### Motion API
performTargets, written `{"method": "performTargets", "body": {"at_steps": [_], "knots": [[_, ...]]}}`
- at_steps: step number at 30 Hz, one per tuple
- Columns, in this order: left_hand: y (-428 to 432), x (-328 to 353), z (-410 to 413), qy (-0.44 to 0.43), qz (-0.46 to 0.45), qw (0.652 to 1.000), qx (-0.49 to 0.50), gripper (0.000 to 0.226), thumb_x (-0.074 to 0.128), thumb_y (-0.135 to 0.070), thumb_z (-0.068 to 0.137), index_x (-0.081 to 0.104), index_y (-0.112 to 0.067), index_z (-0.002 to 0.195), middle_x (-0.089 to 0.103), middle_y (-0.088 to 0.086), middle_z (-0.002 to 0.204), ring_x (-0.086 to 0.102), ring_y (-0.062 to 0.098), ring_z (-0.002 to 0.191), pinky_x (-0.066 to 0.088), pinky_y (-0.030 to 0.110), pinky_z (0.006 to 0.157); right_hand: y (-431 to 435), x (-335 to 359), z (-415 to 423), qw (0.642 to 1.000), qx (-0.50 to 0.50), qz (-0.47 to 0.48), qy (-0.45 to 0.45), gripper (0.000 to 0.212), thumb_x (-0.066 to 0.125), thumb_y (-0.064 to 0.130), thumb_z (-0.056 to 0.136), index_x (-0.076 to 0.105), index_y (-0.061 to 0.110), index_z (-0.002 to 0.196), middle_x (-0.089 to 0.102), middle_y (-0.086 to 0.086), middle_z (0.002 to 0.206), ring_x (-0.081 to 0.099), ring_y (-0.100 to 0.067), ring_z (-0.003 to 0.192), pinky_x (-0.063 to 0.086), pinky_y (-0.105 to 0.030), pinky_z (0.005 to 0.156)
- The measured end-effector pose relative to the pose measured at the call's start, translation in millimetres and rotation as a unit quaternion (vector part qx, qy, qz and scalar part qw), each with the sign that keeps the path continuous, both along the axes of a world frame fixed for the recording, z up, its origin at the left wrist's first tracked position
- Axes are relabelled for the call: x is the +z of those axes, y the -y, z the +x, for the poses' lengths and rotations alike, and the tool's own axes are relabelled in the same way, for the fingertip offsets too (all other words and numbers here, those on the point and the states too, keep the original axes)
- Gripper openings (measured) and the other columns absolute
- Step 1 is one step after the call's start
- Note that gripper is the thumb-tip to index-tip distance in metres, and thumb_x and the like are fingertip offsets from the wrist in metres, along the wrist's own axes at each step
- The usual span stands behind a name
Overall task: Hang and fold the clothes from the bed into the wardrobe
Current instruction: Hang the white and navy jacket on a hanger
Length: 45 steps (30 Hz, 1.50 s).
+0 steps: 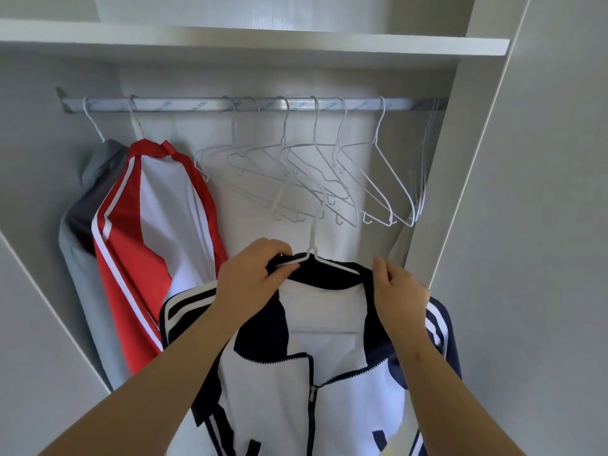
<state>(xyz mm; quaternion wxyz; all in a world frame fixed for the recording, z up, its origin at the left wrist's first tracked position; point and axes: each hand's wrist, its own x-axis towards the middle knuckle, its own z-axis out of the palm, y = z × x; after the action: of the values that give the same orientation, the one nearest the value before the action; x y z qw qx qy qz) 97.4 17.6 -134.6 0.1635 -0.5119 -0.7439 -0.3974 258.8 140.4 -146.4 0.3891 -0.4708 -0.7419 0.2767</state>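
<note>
Head view, looking into an open wardrobe. A navy-and-white jacket [324, 311] sits on a white hanger [312, 245], held up below the rail [197, 105]. The left hand [250, 281] has its grip closed on the collar and hanger arm. The right hand [398, 291] pinches the collar's other side. A red-and-white jacket [154, 225] and empty hangers [329, 179] hang from the rail.

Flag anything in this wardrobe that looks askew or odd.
The empty white hangers on the rail sit bunched, overlapping at crossed angles rather than evenly spaced. The navy-and-white jacket, gripped by left hand and right hand, is not yet on it.
</note>
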Motion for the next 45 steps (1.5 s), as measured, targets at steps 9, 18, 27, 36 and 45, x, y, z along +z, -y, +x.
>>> {"method": "performTargets", "body": {"at_steps": [9, 18, 27, 36, 45], "knots": [[-2.3, 4.9, 5.3, -0.002, 0.044, 0.998, -0.043, 0.012, 0.075, -0.010, 0.074, 0.066, -0.007, 0.080, 0.052, -0.007, 0.079, 0.043, 0.000, 0.071, 0.033, 0.000, 0.071, 7.3, 7.1, -4.0, 0.998, 0.033, 0.021, 0.058, 0.048, 0.032, 0.039, 0.098, 0.027, 0.016, 0.057, 0.032, 0.001, 0.051, 0.034, -0.020, 0.052, 0.027, -0.030, 0.075], [3.3, 3.3, 4.8, -0.074, 0.042, 0.994, -0.067, 0.012, 0.075, -0.009, 0.074, 0.065, -0.004, 0.078, 0.057, 0.005, 0.077, 0.046, 0.009, 0.074, 0.038, 0.012, 0.068, 13.0, 17.4, -24.3, 0.996, 0.076, 0.004, 0.056, 0.051, 0.037, 0.039, 0.096, 0.024, 0.015, 0.053, 0.027, 0.002, 0.047, 0.027, -0.017, 0.048, 0.027, -0.028, 0.063], [9.2, -6.5, -15.2, -0.047, -0.001, 0.998, -0.044, 0.012, 0.073, -0.012, 0.077, 0.066, -0.008, 0.086, 0.048, -0.011, 0.083, 0.042, -0.001, 0.073, 0.034, 0.007, 0.064, 3.6, 14.6, -14.0, 0.996, 0.052, -0.066, 0.026, 0.048, 0.041, 0.032, 0.094, 0.022, 0.013, 0.055, 0.024, -0.002, 0.053, 0.025, -0.019, 0.054, 0.023, -0.030, 0.054], [-8.8, -8.7, -40.7, 0.043, -0.116, 0.992, 0.028, 0.016, 0.060, -0.017, 0.086, 0.063, -0.016, 0.102, 0.061, 0.001, 0.099, 0.053, 0.017, 0.095, 0.039, 0.027, 0.079, 17.0, 21.7, -29.8, 0.954, 0.199, -0.221, 0.031, 0.028, 0.051, 0.034, 0.091, 0.060, 0.009, 0.083, 0.051, 0.000, 0.069, 0.046, -0.014, 0.061, 0.037, -0.025, 0.058], [9.2, -2.9, -85.1, 0.214, -0.038, 0.973, 0.080, 0.015, 0.055, -0.015, 0.090, 0.063, -0.015, 0.104, 0.059, -0.004, 0.103, 0.055, 0.011, 0.089, 0.038, 0.016, 0.074, 39.7, 19.7, -96.2, 0.880, 0.244, -0.393, -0.107, 0.019, 0.053, 0.014, 0.092, 0.066, 0.015, 0.078, 0.062, -0.006, 0.072, 0.057, -0.020, 0.065, 0.047, -0.026, 0.064]]}}
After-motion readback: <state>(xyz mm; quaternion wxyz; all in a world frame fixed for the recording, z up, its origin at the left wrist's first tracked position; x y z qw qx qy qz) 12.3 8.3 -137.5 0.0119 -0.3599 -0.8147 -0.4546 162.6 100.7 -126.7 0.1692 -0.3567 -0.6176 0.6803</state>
